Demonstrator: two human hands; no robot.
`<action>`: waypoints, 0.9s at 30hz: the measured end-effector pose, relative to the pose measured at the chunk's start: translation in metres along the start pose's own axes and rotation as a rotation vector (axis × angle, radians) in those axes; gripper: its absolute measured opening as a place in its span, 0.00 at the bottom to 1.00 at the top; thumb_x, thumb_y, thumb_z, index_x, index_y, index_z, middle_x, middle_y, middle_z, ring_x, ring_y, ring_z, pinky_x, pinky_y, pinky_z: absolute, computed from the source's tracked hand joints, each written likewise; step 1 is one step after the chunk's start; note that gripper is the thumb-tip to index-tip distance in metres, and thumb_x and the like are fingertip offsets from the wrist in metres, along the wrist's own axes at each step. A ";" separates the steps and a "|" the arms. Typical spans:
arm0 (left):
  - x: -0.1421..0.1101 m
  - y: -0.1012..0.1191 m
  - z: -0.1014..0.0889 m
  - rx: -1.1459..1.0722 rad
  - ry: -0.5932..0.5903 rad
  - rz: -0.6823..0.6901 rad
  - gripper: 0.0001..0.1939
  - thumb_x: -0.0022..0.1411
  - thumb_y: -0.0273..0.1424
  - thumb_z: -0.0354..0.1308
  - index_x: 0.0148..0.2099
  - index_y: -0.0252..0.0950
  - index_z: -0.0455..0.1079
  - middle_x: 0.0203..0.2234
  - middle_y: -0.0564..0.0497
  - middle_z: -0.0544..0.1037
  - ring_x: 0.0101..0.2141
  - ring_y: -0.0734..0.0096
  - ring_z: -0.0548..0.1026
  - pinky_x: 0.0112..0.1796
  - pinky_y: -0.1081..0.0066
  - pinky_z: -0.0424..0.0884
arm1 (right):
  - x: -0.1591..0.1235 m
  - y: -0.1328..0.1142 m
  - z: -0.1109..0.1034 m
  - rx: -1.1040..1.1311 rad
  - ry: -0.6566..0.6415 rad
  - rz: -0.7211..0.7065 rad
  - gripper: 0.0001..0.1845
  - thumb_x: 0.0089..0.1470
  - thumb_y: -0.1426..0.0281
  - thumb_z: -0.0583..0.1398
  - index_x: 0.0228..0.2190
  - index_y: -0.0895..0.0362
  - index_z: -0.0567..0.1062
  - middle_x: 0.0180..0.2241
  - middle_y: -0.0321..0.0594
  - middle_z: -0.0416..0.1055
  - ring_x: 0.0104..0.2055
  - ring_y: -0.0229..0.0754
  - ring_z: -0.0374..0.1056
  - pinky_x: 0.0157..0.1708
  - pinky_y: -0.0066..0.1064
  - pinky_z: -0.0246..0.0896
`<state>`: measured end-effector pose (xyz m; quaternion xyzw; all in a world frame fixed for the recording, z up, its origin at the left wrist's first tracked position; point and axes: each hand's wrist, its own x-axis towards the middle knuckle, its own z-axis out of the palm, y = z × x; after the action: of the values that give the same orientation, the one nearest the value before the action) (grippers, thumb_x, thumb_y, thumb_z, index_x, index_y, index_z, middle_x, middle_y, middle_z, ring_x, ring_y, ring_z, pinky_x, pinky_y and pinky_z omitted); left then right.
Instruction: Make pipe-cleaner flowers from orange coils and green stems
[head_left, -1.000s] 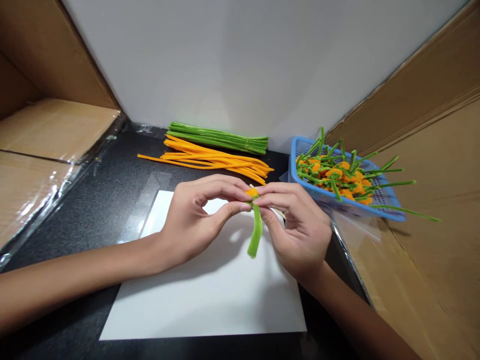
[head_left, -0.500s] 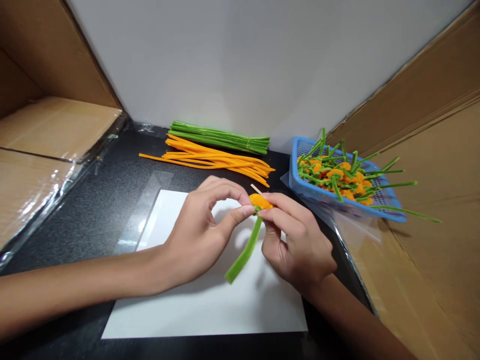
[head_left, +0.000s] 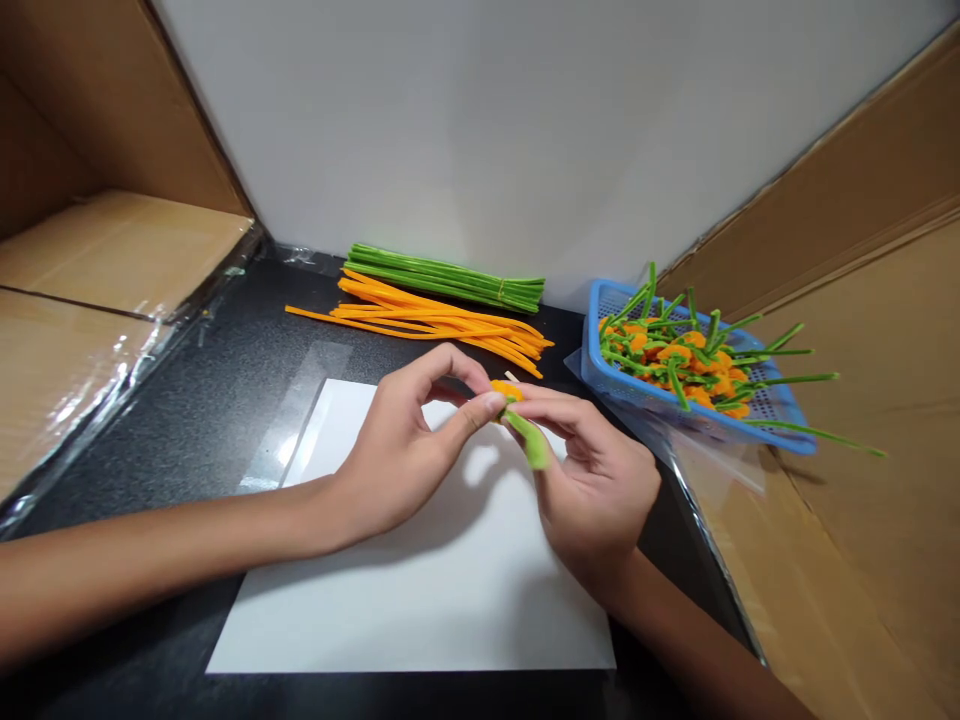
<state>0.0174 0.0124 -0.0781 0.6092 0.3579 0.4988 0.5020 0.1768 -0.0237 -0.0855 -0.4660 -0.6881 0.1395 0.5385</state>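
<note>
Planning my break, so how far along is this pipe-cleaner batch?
Much looks done: the blue basket holds many orange-topped, green-stemmed pieces. In hand: one more piece, pinched between the left hand and the right hand. Left: the loose orange pipe cleaners and bundled green ones.

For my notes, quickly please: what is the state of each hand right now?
Left hand: closed in a pinch, holding the orange pipe-cleaner piece.
Right hand: closed in a pinch, holding the green pipe cleaner.
</note>
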 end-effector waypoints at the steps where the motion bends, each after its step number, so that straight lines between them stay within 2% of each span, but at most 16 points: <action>1: 0.002 0.000 -0.001 -0.013 0.002 -0.008 0.08 0.61 0.34 0.64 0.35 0.36 0.69 0.32 0.51 0.76 0.35 0.71 0.75 0.38 0.71 0.72 | 0.001 0.000 -0.001 -0.002 -0.034 0.015 0.10 0.56 0.78 0.63 0.38 0.51 0.79 0.40 0.40 0.81 0.43 0.46 0.78 0.44 0.37 0.74; 8: 0.014 -0.005 -0.003 -0.045 0.011 -0.107 0.14 0.57 0.37 0.68 0.34 0.35 0.69 0.29 0.52 0.75 0.30 0.72 0.75 0.31 0.73 0.72 | 0.012 0.001 -0.010 -0.253 -0.183 -0.236 0.13 0.56 0.77 0.62 0.43 0.52 0.76 0.41 0.42 0.80 0.43 0.46 0.78 0.46 0.36 0.73; 15: 0.018 -0.003 -0.005 -0.052 -0.060 -0.088 0.11 0.58 0.36 0.67 0.33 0.33 0.73 0.28 0.51 0.78 0.29 0.72 0.76 0.30 0.73 0.74 | 0.019 0.001 -0.017 -0.363 -0.233 -0.393 0.14 0.55 0.77 0.62 0.43 0.53 0.77 0.38 0.41 0.81 0.39 0.46 0.78 0.41 0.34 0.72; 19: 0.013 -0.003 -0.006 0.019 -0.055 0.002 0.08 0.60 0.34 0.66 0.33 0.35 0.74 0.30 0.51 0.79 0.31 0.71 0.77 0.33 0.73 0.75 | 0.018 0.002 -0.016 -0.411 -0.190 -0.444 0.12 0.54 0.77 0.62 0.41 0.55 0.76 0.34 0.41 0.81 0.34 0.43 0.77 0.37 0.32 0.71; 27: 0.006 -0.008 -0.005 0.229 -0.050 0.242 0.06 0.61 0.32 0.64 0.33 0.36 0.73 0.32 0.48 0.79 0.36 0.67 0.78 0.31 0.72 0.72 | 0.014 0.004 -0.011 -0.355 -0.100 -0.410 0.09 0.55 0.78 0.62 0.37 0.52 0.73 0.28 0.36 0.79 0.28 0.38 0.75 0.31 0.28 0.68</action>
<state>0.0140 0.0213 -0.0843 0.7134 0.3238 0.4961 0.3743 0.1883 -0.0143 -0.0756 -0.3966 -0.8074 -0.0723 0.4309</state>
